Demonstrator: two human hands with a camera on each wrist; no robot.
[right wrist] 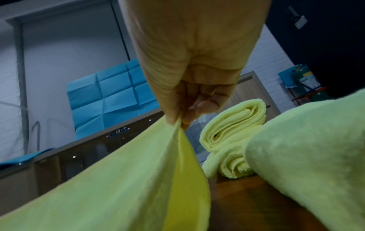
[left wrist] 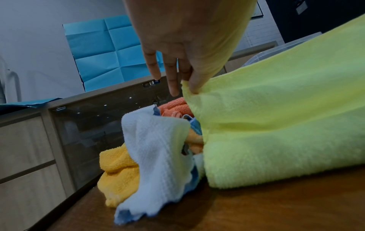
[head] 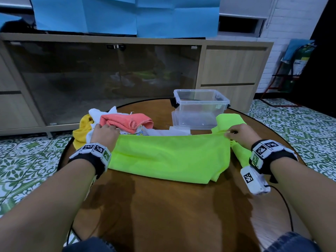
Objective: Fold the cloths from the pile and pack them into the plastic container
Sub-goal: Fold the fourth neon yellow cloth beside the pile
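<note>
Right hand (right wrist: 189, 87) pinches green cloth (right wrist: 118, 179); its wrist view reveals rolled cloth (right wrist: 235, 125).

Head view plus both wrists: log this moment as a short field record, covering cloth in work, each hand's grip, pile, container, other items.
cloth in work: lime green cloth, stretched across the round table
left hand: pinch grip on its left corner
right hand: pinch grip on its right corner
pile: coral, white and yellow cloths, unfolded
plastic container: open, apparently empty
other: folded lime cloths by the right hand
</note>
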